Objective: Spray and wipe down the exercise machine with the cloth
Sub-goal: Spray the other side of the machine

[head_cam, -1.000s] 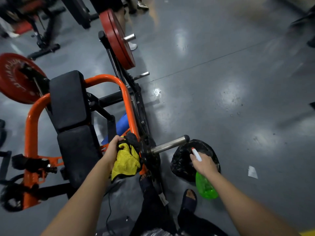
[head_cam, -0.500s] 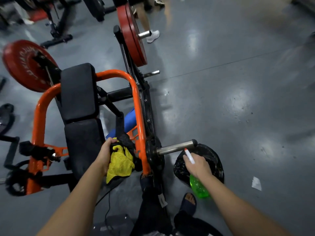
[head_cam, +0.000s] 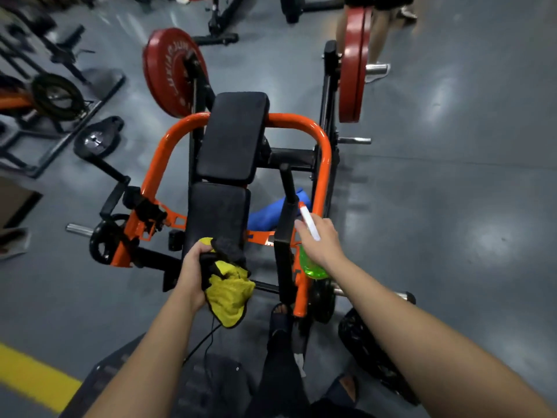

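Bare forearms [head_cam: 150,351] run back from the left hand [head_cam: 193,276] and right hand [head_cam: 322,239]. Below the left hand hangs a thin black cable [head_cam: 208,336]; below and between both hands, black trousers [head_cam: 280,363] and a dark open-toed sandal [head_cam: 280,319]

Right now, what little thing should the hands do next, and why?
Probably squeeze the green plastic spray bottle in the right hand: its white nozzle is right beside the black metal post, and the left hand holds the yellow-and-black cloth, ready to wipe.

A gym; red weight plates [head_cam: 174,72]; padded exercise machine [head_cam: 233,137].
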`<action>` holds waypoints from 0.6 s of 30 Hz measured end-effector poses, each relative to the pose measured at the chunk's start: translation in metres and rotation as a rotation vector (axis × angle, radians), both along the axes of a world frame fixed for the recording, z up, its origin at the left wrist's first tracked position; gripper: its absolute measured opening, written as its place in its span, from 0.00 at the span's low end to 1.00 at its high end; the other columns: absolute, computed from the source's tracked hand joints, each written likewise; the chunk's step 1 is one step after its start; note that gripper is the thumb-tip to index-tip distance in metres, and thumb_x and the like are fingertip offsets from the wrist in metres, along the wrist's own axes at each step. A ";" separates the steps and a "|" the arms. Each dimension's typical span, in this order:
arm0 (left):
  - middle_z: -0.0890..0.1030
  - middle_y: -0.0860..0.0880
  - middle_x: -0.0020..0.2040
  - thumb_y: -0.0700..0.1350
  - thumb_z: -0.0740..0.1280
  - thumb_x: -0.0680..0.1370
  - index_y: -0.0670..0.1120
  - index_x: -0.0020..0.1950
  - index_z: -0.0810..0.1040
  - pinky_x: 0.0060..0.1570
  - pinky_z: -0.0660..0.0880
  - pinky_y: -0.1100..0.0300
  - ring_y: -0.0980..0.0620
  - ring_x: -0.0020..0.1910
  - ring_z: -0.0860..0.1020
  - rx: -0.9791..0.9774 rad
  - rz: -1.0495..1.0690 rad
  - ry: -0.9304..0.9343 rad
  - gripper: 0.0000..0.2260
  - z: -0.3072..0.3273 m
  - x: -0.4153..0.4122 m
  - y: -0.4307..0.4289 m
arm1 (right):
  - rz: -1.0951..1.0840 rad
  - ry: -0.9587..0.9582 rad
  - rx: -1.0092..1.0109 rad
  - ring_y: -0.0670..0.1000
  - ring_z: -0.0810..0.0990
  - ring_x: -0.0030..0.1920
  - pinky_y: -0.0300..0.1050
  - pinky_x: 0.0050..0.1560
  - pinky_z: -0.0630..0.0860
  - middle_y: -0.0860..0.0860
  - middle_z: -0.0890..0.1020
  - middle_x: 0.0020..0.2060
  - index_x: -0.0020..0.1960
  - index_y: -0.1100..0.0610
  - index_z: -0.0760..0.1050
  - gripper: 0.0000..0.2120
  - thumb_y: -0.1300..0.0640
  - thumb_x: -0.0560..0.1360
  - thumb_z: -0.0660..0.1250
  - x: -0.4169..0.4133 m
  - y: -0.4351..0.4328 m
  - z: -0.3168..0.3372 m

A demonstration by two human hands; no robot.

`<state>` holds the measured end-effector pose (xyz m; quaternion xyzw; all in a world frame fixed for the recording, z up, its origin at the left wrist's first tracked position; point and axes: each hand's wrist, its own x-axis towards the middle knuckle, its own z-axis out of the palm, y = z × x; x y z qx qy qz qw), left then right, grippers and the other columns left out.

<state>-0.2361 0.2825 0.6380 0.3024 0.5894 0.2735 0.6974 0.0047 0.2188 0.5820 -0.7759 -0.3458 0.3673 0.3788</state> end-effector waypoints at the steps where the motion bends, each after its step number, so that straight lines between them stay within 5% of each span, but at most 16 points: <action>1: 0.85 0.41 0.39 0.46 0.59 0.79 0.46 0.34 0.87 0.33 0.82 0.58 0.44 0.33 0.84 0.004 0.018 0.000 0.21 0.000 -0.005 0.003 | 0.029 -0.007 0.017 0.61 0.77 0.58 0.51 0.58 0.73 0.57 0.81 0.52 0.57 0.52 0.79 0.13 0.45 0.82 0.63 0.000 0.015 0.004; 4: 0.84 0.44 0.35 0.45 0.58 0.80 0.47 0.29 0.85 0.32 0.80 0.61 0.47 0.30 0.82 0.013 0.003 -0.035 0.23 0.002 -0.010 0.012 | 0.050 0.016 0.087 0.59 0.79 0.48 0.50 0.47 0.72 0.56 0.82 0.44 0.48 0.56 0.77 0.15 0.45 0.82 0.63 -0.003 0.050 0.016; 7: 0.84 0.44 0.37 0.47 0.58 0.80 0.47 0.31 0.85 0.41 0.78 0.56 0.46 0.33 0.82 -0.002 0.022 -0.050 0.23 0.000 -0.008 0.025 | 0.038 0.025 0.156 0.56 0.78 0.45 0.50 0.48 0.73 0.54 0.80 0.42 0.51 0.58 0.78 0.16 0.45 0.83 0.64 -0.011 0.072 0.016; 11: 0.83 0.42 0.40 0.50 0.58 0.80 0.45 0.35 0.87 0.46 0.74 0.52 0.44 0.37 0.82 -0.054 -0.013 -0.073 0.22 -0.008 0.000 0.053 | 0.056 0.000 0.202 0.57 0.79 0.51 0.53 0.55 0.74 0.55 0.82 0.48 0.57 0.60 0.79 0.15 0.48 0.83 0.65 -0.016 0.099 0.003; 15: 0.85 0.39 0.46 0.49 0.59 0.79 0.42 0.44 0.87 0.51 0.77 0.51 0.43 0.42 0.84 -0.104 0.013 -0.092 0.19 -0.014 0.009 0.076 | 0.004 0.080 0.149 0.48 0.77 0.62 0.42 0.61 0.71 0.46 0.80 0.61 0.69 0.53 0.76 0.20 0.43 0.82 0.64 -0.015 0.117 -0.012; 18: 0.85 0.39 0.47 0.49 0.61 0.78 0.40 0.50 0.85 0.53 0.78 0.50 0.43 0.43 0.84 -0.148 0.066 -0.079 0.16 -0.023 0.013 0.100 | -0.013 0.091 0.180 0.49 0.76 0.66 0.45 0.68 0.71 0.49 0.80 0.65 0.71 0.53 0.75 0.21 0.46 0.82 0.66 -0.013 0.132 -0.027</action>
